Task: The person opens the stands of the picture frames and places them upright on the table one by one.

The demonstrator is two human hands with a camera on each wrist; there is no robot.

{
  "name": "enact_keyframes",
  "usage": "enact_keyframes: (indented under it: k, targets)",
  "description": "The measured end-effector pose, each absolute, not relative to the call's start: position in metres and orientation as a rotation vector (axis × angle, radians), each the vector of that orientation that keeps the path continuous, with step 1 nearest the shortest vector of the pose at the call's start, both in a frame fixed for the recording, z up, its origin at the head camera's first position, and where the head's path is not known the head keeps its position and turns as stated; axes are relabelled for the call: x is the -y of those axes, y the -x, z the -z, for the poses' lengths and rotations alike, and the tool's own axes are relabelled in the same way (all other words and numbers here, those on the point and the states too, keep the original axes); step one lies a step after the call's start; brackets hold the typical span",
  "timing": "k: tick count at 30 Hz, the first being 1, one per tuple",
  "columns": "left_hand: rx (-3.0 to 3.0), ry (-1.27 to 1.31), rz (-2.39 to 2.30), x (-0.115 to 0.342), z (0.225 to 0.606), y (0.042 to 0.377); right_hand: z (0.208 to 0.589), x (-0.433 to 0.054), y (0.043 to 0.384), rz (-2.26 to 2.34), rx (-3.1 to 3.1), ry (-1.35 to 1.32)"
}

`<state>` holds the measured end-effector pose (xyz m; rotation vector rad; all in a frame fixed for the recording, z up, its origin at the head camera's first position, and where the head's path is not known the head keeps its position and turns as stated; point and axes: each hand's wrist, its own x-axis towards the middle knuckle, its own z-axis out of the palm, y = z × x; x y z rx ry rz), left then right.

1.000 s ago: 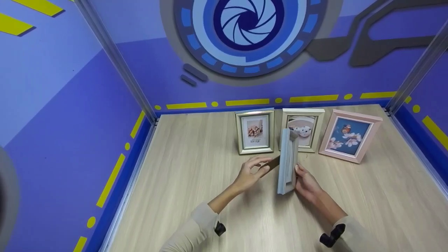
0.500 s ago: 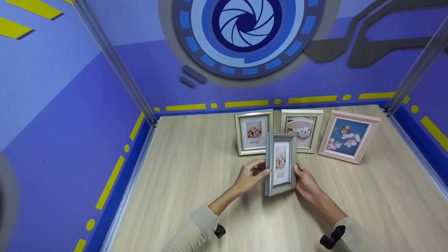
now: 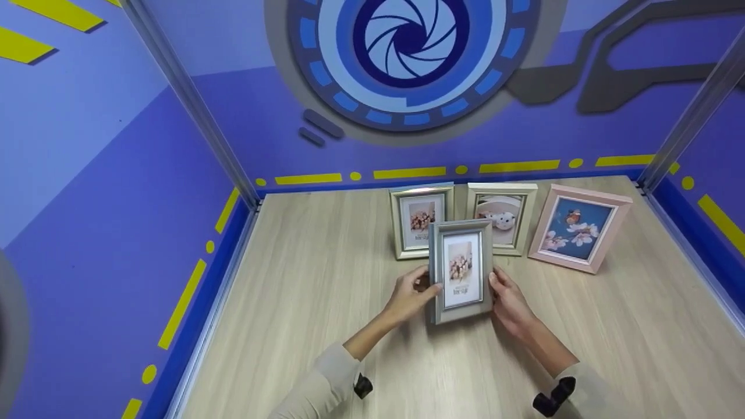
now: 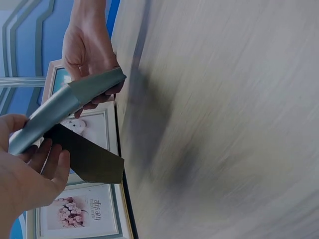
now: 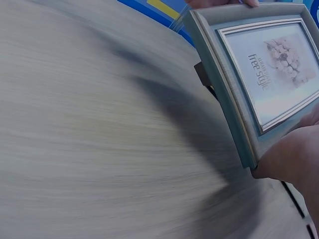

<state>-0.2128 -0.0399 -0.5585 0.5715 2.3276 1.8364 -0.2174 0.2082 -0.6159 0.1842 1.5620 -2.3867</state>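
Observation:
A grey-blue picture frame [image 3: 461, 317] with a silver inner edge and a flower print is held upright above the table, its front facing me. My left hand [image 3: 407, 295] grips its left edge, thumb on the front and fingers behind. The right hand [image 3: 513, 302] holds the opposite edge. In the left wrist view, a dark stand leg [image 4: 92, 157] juts out from the frame's back beside the left fingers. The right wrist view shows the frame's front [image 5: 239, 94] tilted, with its lower edge above the tabletop.
Behind the held frame stand a gold frame [image 3: 397, 230], partly covered, a cream frame [image 3: 528, 218] and a pink frame [image 3: 611, 233]. The wood-grain table [image 3: 302, 250] is bordered by a blue back wall [image 3: 227, 99] and side walls with metal corner posts.
The held frame has turned from nearly edge-on to face me, and its left edge has swung left. My left hand has shifted slightly left, from the stand leg to the frame's edge.

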Motion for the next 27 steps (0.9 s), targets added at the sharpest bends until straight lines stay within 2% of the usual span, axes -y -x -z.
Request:
enact_keyframes:
  k: [5, 20, 27]
  targets:
    - [-2.388, -0.529, -1.835, 0.047, 0.579, 0.221, 0.616, -0.205, 0.216, 2.375, -1.639, -0.182]
    - [-2.522, -0.397, -1.876, 0.058, 0.590, 0.222, 0.610, -0.194, 0.216, 2.210, -1.975, -0.214]
    - [-2.540, -0.308, -1.913, 0.067, 0.593, 0.224, 0.613, -0.191, 0.217, 2.243, -1.897, -0.214]
